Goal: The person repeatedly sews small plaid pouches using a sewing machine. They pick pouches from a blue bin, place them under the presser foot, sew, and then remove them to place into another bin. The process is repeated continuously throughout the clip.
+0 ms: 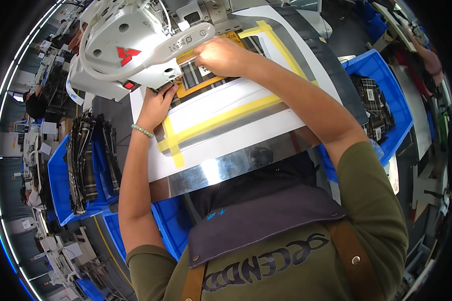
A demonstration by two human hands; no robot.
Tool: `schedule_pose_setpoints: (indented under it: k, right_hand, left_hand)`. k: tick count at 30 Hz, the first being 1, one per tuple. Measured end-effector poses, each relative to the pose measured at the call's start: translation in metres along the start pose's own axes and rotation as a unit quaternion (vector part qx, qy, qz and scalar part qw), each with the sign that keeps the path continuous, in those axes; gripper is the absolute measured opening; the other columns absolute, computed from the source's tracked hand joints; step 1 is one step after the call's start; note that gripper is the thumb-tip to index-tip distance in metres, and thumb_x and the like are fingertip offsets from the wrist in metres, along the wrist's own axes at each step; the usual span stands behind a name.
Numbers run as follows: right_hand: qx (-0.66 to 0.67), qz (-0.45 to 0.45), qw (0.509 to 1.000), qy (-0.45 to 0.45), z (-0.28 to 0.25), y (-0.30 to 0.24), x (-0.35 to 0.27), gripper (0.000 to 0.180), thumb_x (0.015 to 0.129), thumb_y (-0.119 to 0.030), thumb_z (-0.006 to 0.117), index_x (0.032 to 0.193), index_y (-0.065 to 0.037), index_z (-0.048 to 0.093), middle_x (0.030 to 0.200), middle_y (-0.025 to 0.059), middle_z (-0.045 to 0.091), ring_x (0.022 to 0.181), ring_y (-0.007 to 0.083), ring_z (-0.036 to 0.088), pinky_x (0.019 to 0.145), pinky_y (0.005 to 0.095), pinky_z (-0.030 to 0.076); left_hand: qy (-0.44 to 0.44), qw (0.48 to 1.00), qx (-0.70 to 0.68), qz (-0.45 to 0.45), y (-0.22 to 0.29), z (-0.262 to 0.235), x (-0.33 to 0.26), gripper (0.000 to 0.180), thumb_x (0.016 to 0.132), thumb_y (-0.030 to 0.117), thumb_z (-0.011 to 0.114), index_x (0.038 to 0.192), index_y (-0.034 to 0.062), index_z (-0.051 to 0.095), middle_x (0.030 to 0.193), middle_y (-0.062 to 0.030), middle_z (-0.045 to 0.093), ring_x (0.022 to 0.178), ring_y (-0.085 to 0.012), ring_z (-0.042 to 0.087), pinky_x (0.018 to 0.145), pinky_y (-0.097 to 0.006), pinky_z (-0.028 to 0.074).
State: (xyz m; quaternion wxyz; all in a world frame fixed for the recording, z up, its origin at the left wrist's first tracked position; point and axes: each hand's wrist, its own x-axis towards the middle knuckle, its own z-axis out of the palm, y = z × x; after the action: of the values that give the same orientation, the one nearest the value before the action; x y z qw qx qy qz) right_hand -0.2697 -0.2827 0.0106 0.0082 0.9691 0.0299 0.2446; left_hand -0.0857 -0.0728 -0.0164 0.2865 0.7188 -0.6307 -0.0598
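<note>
A large white sewing machine head [130,45] reaches over the work plate. Beneath it, an orange-yellow frame [202,90] lies on plaid fabric [190,75] with a small white label [204,70] showing inside its opening. My left hand [158,106] rests at the frame's near left corner, thumb and finger apart; its other fingertips are partly hidden by the machine. My right hand [222,56] is curled closed over the frame's right part, and whatever its fingers pinch is hidden. Under the frame lies a white sheet [221,108] bordered with yellow tape [231,116].
A shiny metal edge [221,168] runs along the table's front. Blue bins stand on both sides: the left bin [60,178] has dark plaid pieces [88,165] over it, the right bin [402,108] holds labelled plaid pieces [374,103]. Other people and machines are farther off.
</note>
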Motion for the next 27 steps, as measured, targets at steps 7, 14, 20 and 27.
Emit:
schedule_pose_setpoints:
  k: [7,14,20,27]
  right_hand:
    - [0.032,0.006,0.998,-0.048,-0.008,-0.005,0.005,0.016,0.085,-0.007,0.067,0.096,-0.009,0.079,0.101,0.0079,0.07,0.101,0.0309,0.069,0.092,0.044,0.055]
    - [0.218,-0.045,0.974,-0.045,0.014,-0.015,-0.018,0.04,0.085,0.005,0.059,0.117,-0.011,0.077,0.13,0.0103,0.066,0.123,0.0293,0.06,0.108,0.0427,0.046]
    - [0.228,-0.043,0.973,0.011,0.028,-0.021,-0.024,0.045,0.083,0.006,0.057,0.119,-0.011,0.077,0.134,0.0134,0.065,0.127,0.0306,0.058,0.112,0.0438,0.043]
    - [0.223,-0.034,0.974,0.025,0.028,-0.024,-0.029,0.042,0.082,0.004,0.061,0.116,-0.013,0.079,0.131,0.0109,0.067,0.123,0.0279,0.059,0.109,0.0428,0.044]
  left_hand:
    - [0.02,0.999,-0.019,0.03,0.016,-0.002,0.0,0.027,0.101,0.017,0.064,0.125,0.0126,0.075,0.121,-0.0163,0.071,0.113,-0.0376,0.063,0.102,-0.042,0.048]
    - [0.033,0.996,-0.082,-0.023,-0.002,0.004,0.003,0.027,0.098,0.014,0.067,0.124,0.0056,0.071,0.118,-0.0182,0.072,0.111,-0.0367,0.065,0.098,-0.042,0.05]
    - [0.05,0.996,0.064,-0.034,-0.071,-0.002,0.003,0.029,0.096,0.011,0.069,0.122,-0.001,0.067,0.119,-0.0186,0.072,0.111,-0.0337,0.068,0.095,-0.04,0.052]
    - [0.034,0.993,0.105,0.039,-0.019,-0.002,0.01,0.026,0.094,0.009,0.065,0.118,0.0047,0.071,0.11,-0.0181,0.074,0.102,-0.0372,0.07,0.088,-0.043,0.054]
